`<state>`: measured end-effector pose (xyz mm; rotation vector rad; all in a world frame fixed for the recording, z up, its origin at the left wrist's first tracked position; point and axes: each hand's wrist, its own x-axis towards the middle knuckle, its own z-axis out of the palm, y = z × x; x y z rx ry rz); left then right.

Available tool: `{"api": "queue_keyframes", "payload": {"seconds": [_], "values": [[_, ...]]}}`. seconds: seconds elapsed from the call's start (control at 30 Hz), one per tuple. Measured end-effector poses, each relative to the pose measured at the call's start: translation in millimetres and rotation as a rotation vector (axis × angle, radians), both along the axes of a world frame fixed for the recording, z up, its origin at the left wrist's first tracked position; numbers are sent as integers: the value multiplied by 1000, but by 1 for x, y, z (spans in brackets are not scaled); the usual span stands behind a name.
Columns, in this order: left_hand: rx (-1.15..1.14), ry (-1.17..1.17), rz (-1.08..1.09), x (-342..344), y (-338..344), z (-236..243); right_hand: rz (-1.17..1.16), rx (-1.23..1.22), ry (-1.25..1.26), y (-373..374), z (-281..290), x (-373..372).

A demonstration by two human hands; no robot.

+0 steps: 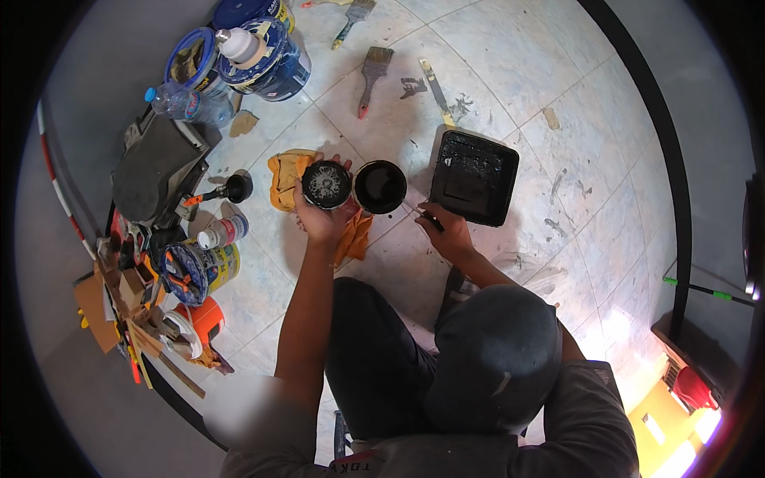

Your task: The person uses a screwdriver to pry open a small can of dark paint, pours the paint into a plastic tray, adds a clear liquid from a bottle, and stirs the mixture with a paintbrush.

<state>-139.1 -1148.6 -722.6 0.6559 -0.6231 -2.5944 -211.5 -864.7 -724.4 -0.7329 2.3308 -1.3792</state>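
My left hand (323, 225) holds a round can lid (326, 185), its face smeared with black paint and a pale patch in the middle. Right beside the lid stands an open paint can (380, 188) with dark, glossy paint inside. My right hand (451, 237) is closed around the dark handle of a thin tool (431, 218), whose pale narrow shaft points at the can's right rim; whether it touches the rim I cannot tell. An orange-yellow cloth (287, 177) lies behind and under the left hand. To the right sits a black paint tray (475, 177), wet with paint.
Paintbrushes (374, 73) and a flat stick (436, 92) lie on the tiled floor (550, 48) ahead. Along the left are paint buckets (283, 70), a plastic bottle (187, 105), a white jar (223, 232), another bucket (199, 271) and wood scraps (171, 362).
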Motion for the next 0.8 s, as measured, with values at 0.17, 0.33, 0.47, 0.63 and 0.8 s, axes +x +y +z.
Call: {"api": "queue_keyframes", "payload": {"seconds": [0.17,0.33,0.47,0.63,0.8], "values": [[72,91,32,18,-2,-2,89,90,-139,16,14,5],[119,-31,142,64,16,17,196,105,-184,45,8,24],[235,-248,200,109,53,10,227,100,-129,81,-19,41],[441,-272,95,129,107,9,176,94,-62,98,-30,47],[501,-533,18,112,140,-12,190,120,-153,99,-20,34]]}}
